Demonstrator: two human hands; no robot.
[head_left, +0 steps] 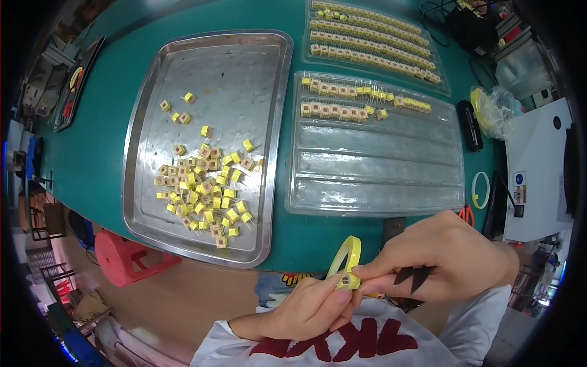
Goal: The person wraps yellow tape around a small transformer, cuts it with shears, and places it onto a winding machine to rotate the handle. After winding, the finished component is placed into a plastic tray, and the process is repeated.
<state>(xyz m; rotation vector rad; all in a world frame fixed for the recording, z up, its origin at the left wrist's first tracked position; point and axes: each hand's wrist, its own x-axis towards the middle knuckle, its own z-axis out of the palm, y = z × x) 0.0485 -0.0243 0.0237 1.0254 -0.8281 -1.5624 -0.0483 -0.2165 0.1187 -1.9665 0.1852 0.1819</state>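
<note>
Close to my body, my left hand (315,306) pinches a small pinned coil component (344,282), probably a transformer, between thumb and fingers. Its thin metal pins point left. My right hand (437,254) is closed, with thumb and forefinger pressing yellow tape against the component. The narrow roll of yellow tape (350,248) stands just above, touching my fingertips. Two dark pointed blades (413,279), like those of small scissors, stick out under my right palm; their handles are hidden in the hand.
A metal tray (137,202) holds many loose yellow-wrapped components (208,189). Right of it, a clear ribbed tray (379,165) has two rows of components, and a fuller tray (373,40) lies behind. A tape ring (480,189) and white machine (538,171) stand right; a red stool (125,260) is lower left.
</note>
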